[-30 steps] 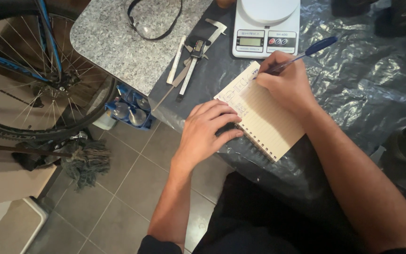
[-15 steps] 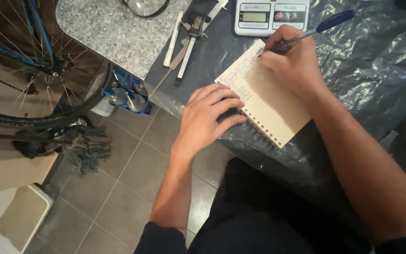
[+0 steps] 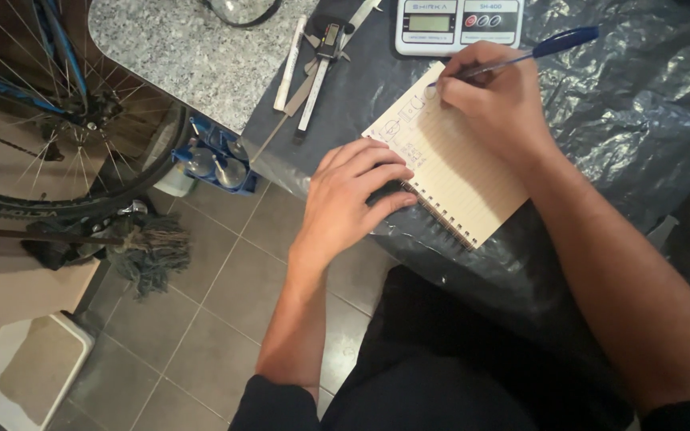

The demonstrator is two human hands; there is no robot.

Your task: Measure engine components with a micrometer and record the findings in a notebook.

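Observation:
A spiral-bound notebook [image 3: 453,164] with lined cream pages lies open on black plastic sheeting [image 3: 632,120]. Small drawings and notes fill its top left corner. My left hand [image 3: 353,195] rests flat on the notebook's lower left edge, fingers spread, pinning it down. My right hand [image 3: 493,100] grips a blue pen [image 3: 537,52] with its tip on the page's upper corner. A white digital scale [image 3: 457,24] sits just beyond the notebook at the top edge.
A digital caliper [image 3: 321,60] and a white marker [image 3: 289,52] lie left of the scale. A speckled granite counter [image 3: 193,48] is at upper left. On the tiled floor are a bicycle wheel [image 3: 57,120], a blue bottle carrier [image 3: 217,160] and a mop head [image 3: 149,247].
The view has drifted so the table things sit higher in the frame. My right hand has shifted slightly along the page's top with the pen; my left hand stays on the notebook.

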